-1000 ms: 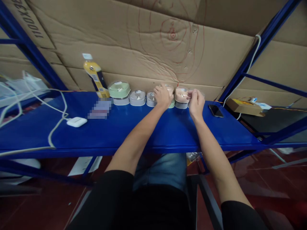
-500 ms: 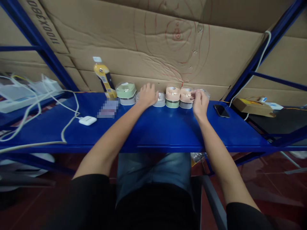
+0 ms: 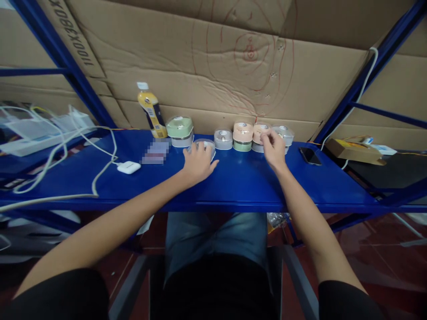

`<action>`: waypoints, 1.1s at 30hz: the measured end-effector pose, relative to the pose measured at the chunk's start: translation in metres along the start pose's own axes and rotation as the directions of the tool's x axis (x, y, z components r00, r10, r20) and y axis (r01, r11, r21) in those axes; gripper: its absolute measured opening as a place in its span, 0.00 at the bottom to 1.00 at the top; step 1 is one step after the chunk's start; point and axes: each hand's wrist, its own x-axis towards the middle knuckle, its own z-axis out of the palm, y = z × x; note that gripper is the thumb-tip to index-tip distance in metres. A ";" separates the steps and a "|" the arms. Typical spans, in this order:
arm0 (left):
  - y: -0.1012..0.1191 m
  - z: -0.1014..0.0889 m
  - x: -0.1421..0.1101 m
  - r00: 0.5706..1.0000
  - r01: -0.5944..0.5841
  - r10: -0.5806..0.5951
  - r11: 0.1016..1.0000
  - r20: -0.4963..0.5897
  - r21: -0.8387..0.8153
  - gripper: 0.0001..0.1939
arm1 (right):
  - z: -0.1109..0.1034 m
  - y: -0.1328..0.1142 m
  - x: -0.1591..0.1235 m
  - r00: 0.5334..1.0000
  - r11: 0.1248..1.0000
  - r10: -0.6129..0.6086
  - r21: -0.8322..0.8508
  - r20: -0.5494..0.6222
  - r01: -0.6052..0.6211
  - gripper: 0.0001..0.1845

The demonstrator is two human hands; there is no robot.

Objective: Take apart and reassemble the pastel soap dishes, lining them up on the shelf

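Observation:
Several small round lidded containers stand in a row along the back of the blue shelf [image 3: 233,182]. My left hand [image 3: 197,162] is wrapped over a grey container [image 3: 206,146], which sits forward of the row. To its left stands a green-lidded container [image 3: 179,130]. Another grey container [image 3: 223,139] and a peach-and-green stack [image 3: 242,136] are to its right. My right hand [image 3: 273,149] has its fingers curled at a peach container [image 3: 258,135], with a clear-lidded one [image 3: 283,133] just beyond.
A yellow bottle [image 3: 151,111] stands at the back left. A white earbud case [image 3: 128,167] and white cables [image 3: 83,146] lie on the left. A black phone [image 3: 310,155] rests on the right, with a flat box [image 3: 353,150] beyond. Cardboard [image 3: 216,66] lines the back.
My left hand left the peach stack, went left to a grey container and has drawn it forward out of the row. My right hand stays at the peach container.

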 end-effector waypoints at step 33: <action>-0.018 -0.007 -0.002 0.907 -0.324 0.415 0.803 0.079 -0.500 0.26 | -0.015 0.008 -0.001 0.912 0.988 0.095 -0.151 0.399 -0.037 0.38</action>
